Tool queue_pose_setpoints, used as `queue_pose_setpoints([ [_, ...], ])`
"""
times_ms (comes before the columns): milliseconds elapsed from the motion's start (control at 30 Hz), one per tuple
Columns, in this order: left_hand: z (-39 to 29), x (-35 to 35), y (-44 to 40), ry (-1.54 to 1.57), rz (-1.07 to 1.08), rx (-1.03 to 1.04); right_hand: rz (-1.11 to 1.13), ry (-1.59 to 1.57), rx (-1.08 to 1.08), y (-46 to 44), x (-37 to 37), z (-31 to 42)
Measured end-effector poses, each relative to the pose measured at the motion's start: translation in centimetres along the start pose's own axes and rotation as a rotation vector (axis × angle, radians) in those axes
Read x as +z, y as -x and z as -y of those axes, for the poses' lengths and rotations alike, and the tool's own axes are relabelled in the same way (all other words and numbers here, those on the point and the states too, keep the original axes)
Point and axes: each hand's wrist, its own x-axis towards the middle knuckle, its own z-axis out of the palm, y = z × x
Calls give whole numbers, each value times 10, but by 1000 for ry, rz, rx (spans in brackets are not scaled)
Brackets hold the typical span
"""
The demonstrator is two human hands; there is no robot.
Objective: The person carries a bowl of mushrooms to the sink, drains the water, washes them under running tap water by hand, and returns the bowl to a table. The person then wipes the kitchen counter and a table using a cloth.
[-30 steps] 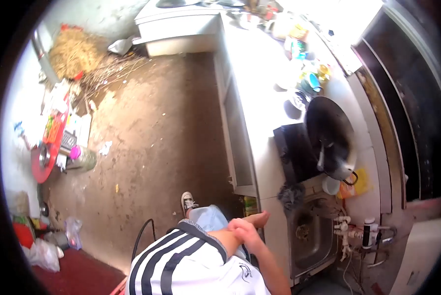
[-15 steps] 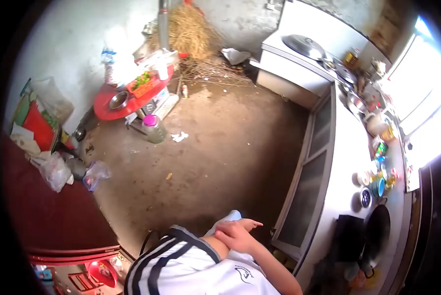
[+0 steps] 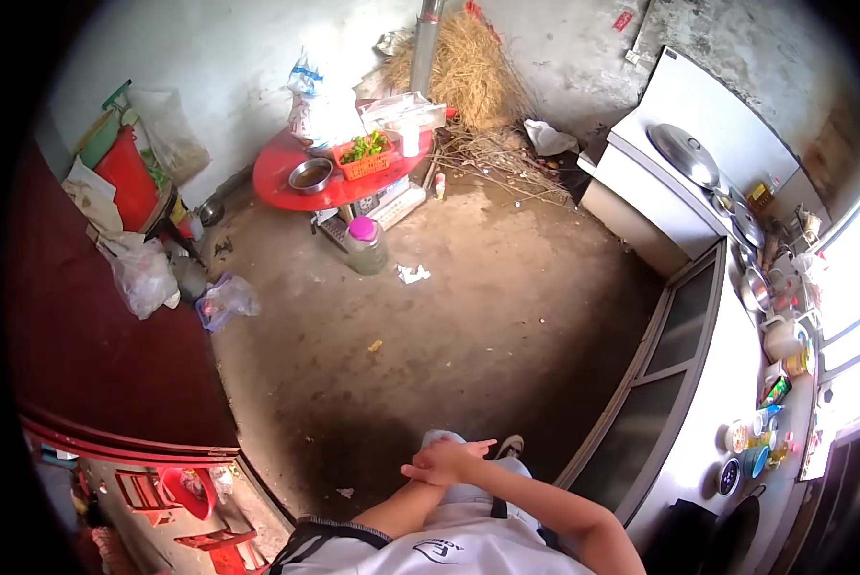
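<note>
The bare right hand (image 3: 437, 464) was clasped over the bare left hand (image 3: 482, 447), whose fingers stuck out loosely past it. Pale-blue cloth trousers (image 3: 446, 436) showed directly under the clasp, a black-and-white shoe (image 3: 512, 446) just to its right. Well ahead of it, a clear jar with a round pink lid (image 3: 367, 253) stood on the brown floor (image 3: 430, 355).

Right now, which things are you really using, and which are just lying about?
In use:
- right hand, clasping the left hand

Just lying about, untouched:
- bowl
- basket
- jar
- lid
- straw
</note>
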Motion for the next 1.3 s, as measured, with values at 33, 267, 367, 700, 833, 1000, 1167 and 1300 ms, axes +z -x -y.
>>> queue_pose_setpoints([
  [33,9,-1,2,-3,3,-8,23,-152,-43,-12,11,-11],
  [267,86,27,-32,152,109,-102,-79,-524,-260,7,-27,-14],
  [367,124,25,-48,116,-33,-256,-70,-228,-195,-5,-68,-90],
  [700,288,65,-121,401,-181,-557,-215,-372,-408,-8,-202,-183],
  [833,308,72,-122,502,81,-685,-136,-178,-291,-41,-228,-227],
  [1000,347,103,-93,396,173,-811,-111,-627,-534,-47,-262,-190],
  [1167,374,149,-54,390,-52,-880,67,-382,-499,-141,-292,-216],
  [1300,425,186,16,973,54,-1021,-4,285,118,-221,-308,-308],
])
